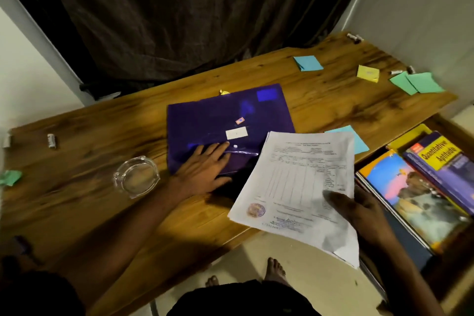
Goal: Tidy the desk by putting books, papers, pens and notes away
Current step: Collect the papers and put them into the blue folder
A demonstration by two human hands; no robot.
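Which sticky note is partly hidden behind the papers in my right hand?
The light blue note at the right edge of the desk; the papers overlap it. The other blue note, yellow note and green notes lie uncovered farther back.

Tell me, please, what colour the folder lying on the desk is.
The folder is dark purple, with a small white label; the head view shows it best.

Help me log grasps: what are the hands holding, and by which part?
The right hand grips the printed papers by their near right edge, thumb on top. The left hand holds nothing; it rests flat on the purple folder.
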